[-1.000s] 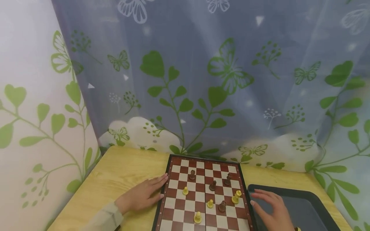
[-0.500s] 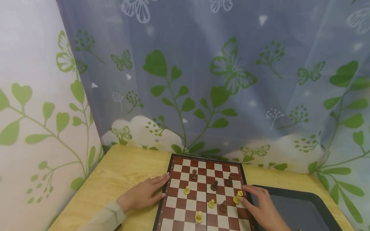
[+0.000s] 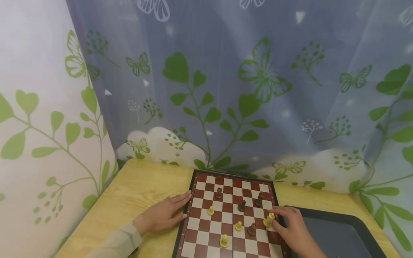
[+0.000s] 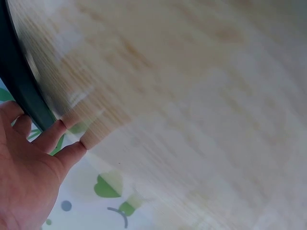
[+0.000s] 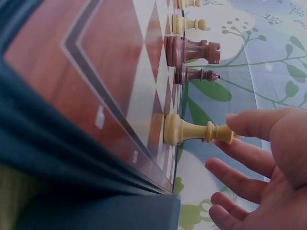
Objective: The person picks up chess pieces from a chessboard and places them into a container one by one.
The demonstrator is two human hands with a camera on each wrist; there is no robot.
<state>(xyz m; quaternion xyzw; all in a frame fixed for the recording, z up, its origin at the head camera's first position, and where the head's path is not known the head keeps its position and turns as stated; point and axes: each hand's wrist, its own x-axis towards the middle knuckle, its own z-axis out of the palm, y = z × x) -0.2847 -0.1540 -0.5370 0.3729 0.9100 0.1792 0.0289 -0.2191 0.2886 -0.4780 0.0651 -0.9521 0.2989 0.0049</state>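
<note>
A red-and-white chessboard (image 3: 206, 226) with a black rim lies on the table. At its right side my right hand (image 3: 293, 229) pinches the top of a tall yellow chess piece with a flared head (image 5: 189, 131) between thumb and index finger; the piece's base stands on the board, and the other fingers are spread. My left hand (image 3: 162, 214) rests at the board's left edge, its fingertips touching the rim. Close to the tall piece stand a dark rook (image 3: 252, 229) and a yellow pawn (image 3: 238, 225). Two other yellow pawns are further left.
Several dark pieces stand towards the far side, among them one at the left (image 3: 218, 193) and one at the right (image 3: 259, 200). A dark tray (image 3: 335, 229) sits right of the board, partly behind my right hand. A patterned curtain (image 3: 226, 89) hangs behind the wooden table (image 3: 138, 182).
My right hand has moved left from above the tray to the tall yellow piece and now pinches its top. The left hand stays at the board's edge. The view has shifted slightly.
</note>
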